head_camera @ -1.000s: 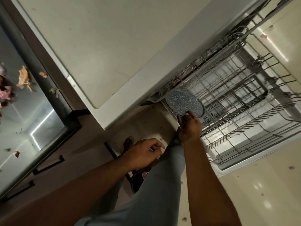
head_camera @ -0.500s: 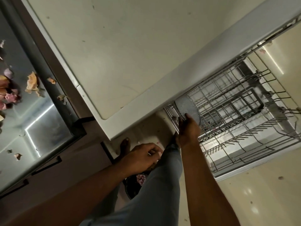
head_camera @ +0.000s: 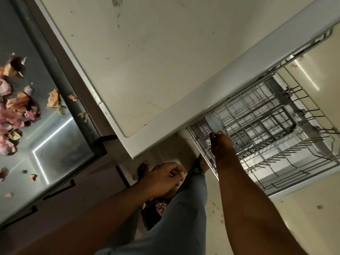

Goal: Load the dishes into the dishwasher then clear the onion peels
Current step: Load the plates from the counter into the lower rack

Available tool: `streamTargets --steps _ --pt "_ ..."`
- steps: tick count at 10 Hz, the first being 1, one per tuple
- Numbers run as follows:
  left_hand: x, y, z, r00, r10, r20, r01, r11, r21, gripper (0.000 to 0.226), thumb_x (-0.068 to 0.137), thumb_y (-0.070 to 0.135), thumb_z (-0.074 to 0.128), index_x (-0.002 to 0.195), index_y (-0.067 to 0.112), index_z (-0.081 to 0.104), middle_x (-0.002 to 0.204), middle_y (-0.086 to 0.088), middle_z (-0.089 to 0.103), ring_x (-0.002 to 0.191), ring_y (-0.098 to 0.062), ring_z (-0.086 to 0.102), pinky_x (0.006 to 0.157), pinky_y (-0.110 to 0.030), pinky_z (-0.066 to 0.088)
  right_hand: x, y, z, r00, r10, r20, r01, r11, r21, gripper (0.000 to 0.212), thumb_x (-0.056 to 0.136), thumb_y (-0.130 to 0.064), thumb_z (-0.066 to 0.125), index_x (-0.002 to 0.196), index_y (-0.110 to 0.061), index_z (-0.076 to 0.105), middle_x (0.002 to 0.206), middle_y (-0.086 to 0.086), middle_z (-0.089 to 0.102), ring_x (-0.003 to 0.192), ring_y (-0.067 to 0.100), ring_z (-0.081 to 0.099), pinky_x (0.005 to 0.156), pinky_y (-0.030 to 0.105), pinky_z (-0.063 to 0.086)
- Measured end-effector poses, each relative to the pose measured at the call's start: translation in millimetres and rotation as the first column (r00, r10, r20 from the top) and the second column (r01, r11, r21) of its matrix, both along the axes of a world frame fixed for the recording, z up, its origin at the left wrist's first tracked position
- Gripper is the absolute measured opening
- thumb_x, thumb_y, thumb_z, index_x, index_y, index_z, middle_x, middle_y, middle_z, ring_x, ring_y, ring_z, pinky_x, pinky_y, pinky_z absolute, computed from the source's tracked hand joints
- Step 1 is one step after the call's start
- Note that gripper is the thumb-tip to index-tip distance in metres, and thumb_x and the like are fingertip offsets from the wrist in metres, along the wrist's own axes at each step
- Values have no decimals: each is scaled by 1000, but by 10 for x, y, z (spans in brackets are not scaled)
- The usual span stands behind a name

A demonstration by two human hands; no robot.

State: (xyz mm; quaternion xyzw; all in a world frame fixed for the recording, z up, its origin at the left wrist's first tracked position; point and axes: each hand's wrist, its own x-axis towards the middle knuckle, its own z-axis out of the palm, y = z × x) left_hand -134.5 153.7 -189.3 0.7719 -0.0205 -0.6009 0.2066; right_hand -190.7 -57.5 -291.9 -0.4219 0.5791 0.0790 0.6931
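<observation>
1. Grey and speckled, the plate [head_camera: 214, 120] stands on its edge in the near corner of the dishwasher rack [head_camera: 266, 129], so water can reach both sides.
2. Our right hand [head_camera: 219, 144] reaches down to it, and our fingertips [head_camera: 219, 133] touch its lower edge. We cannot tell if the grip is pinching the plate or just steadying it, because the hand hides the spot.
3. Our left hand [head_camera: 163, 179] hangs by our leg with its fingers curled. It seems to pinch something small and pale, but it is too small to name.
4. Pink and brown onion peels [head_camera: 16, 107] lie on the shiny table [head_camera: 60, 144] to the left, well apart from the rack. We think they come after the dishes.
5. A big white top [head_camera: 147, 61] sticks out over the rack and hides part of the plate, so our arm must reach under its edge.
6. Small peel bits [head_camera: 319, 207] lie on the floor [head_camera: 303, 218] too.
</observation>
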Motion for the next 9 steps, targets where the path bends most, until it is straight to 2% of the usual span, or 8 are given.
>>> streamTargets --steps 1,2,4,5,6,7,8,9 --pt "-23 -4 141 999 -21 36 22 999 -24 11 93 50 63 100 51 70 99 18 77 91 -3 75 92 -44 63 -138 69 119 993 9 -114 -12 1000 -20 24 109 1 39 124 -12 53 97 6 53 80 9 50 87 35 55" --pt "-36 4 335 998 3 60 1 998 -60 12 101 37 64 100 45 73 98 18 77 87 -2 75 93 -44 62 -300 184 232 983 -106 -152 109 994 16 28 105 7 49 131 2 60 129 22 59 111 29 63 105 36 52" --pt "42 86 814 995 30 93 -18 992 -123 19 105 35 61 120 28 72 108 7 76 97 -8 74 95 -40 61 -387 487 769 960 272 -64 -279 948 -152 23 100 -6 61 102 -26 73 104 4 74 80 11 65 61 15 52" --pt "119 218 1071 981 98 167 -65 979 -193 21 104 34 63 120 26 73 107 6 77 95 -9 74 93 -35 61 -183 569 1219 822 567 44 -547 809 -218 25 100 -5 62 101 -27 75 101 3 76 90 21 73 77 32 62" --pt "250 448 1373 953 133 273 -64 966 -249 21 102 34 64 118 25 74 106 4 78 96 -12 74 94 -39 60 121 652 1776 515 852 94 -794 515 -323 17 104 -21 63 109 -28 78 94 -6 77 87 13 72 81 32 58" --pt "416 835 1670 904 249 348 -118 927 -356 23 100 36 63 117 25 74 101 2 78 90 -14 74 89 -40 61 474 840 2332 295 944 147 -875 328 -355 15 103 -28 66 104 -31 81 85 -13 78 78 2 70 76 26 57" --pt "549 1300 1881 830 454 324 -273 836 -475 19 102 30 64 116 23 74 100 1 78 90 -16 75 91 -37 62 793 1116 2764 115 982 149 -884 170 -436 13 101 -34 69 107 -38 80 99 -11 80 94 8 75 88 31 61" --pt "726 1795 2048 698 679 228 -457 667 -588 16 105 22 63 118 18 73 100 1 79 91 -10 73 90 -34 61 1160 1521 3104 -3 992 127 -842 66 -535 16 99 -41 69 110 -50 76 106 -21 77 101 -4 71 89 19 55"
